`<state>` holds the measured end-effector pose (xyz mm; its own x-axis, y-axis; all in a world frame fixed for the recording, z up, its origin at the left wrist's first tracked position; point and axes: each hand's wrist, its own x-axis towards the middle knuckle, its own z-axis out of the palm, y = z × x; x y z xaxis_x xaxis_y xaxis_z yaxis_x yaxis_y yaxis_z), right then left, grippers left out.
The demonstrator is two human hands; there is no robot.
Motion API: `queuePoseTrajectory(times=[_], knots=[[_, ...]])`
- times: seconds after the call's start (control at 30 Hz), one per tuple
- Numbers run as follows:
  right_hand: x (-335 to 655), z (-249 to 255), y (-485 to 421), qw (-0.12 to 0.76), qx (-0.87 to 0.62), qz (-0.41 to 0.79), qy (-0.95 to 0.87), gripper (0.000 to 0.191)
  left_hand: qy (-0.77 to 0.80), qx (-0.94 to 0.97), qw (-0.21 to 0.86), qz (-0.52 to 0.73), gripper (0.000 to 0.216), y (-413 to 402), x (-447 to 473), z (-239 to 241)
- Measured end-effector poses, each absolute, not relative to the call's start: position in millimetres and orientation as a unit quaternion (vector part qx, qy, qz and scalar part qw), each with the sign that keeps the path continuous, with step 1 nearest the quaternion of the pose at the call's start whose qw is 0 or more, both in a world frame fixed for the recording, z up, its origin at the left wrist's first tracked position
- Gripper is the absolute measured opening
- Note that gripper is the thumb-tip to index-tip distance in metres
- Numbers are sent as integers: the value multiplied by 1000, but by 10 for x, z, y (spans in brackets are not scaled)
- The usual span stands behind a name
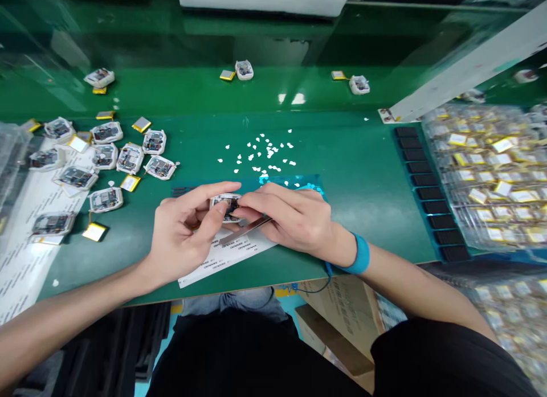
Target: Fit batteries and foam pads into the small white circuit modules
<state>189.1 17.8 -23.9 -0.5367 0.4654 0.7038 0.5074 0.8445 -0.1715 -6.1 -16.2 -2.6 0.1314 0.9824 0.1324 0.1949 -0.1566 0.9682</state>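
My left hand (pixel 186 232) grips a small white device housing (pixel 216 201) with a dark circuit inside, its thumb lying over the front. My right hand (pixel 294 217) meets the housing from the other side, thumb and forefinger pinched at its right edge. Tweezers (pixel 245 230) are tucked in the right hand, pointing down and to the left. What the right fingertips pinch is too small to make out. Beneath the hands lies a white printed sheet (pixel 226 260). A blue wrist strap (pixel 361 253) circles my right wrist.
Several similar housings (pixel 130 158) with batteries (pixel 94 231) sit at the left, partly on printed paper (pixel 25 260). Small white stickers (pixel 270 152) are scattered ahead of the hands. A row of black foam pads (pixel 429 193) and clear trays of batteries (pixel 487 175) stand right. Three housings sit farther back.
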Motion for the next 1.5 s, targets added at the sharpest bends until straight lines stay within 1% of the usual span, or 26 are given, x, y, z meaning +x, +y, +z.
queuePoseTrajectory(times=[0.2,0.3,0.4,0.53,0.63,0.73,0.97,1.07,1.23,1.4,1.5], knots=[[1877,-206,161,356,-292,12,-888,17,467,619,436,456,21,-178,-72,-86],[1879,-241,181,383,-290,61,-875,11,466,621,437,455,21,-177,-82,-105],[1883,-261,197,412,-299,75,-857,8,464,614,431,471,20,-177,-80,-110],[1883,-249,190,407,-297,53,-862,10,475,632,392,471,19,-181,-77,-118],[1875,-246,175,396,-296,35,-869,11,488,664,340,454,19,-174,-80,-133],[1859,-256,156,389,-299,37,-870,12,483,687,298,454,22,-167,-80,-147],[1833,-268,122,394,-305,52,-866,13,482,714,241,446,24,-206,-75,-166],[1849,-256,120,379,-303,45,-873,19,475,718,241,448,24,-217,-70,-159],[1878,-233,119,328,-288,-20,-900,31,489,700,266,447,21,-201,-51,-126],[1874,-296,131,379,-296,-31,-876,37,486,704,248,455,22,-188,-58,-120],[1870,-329,139,395,-297,-58,-867,35,486,707,241,454,22,-192,-66,-121]])
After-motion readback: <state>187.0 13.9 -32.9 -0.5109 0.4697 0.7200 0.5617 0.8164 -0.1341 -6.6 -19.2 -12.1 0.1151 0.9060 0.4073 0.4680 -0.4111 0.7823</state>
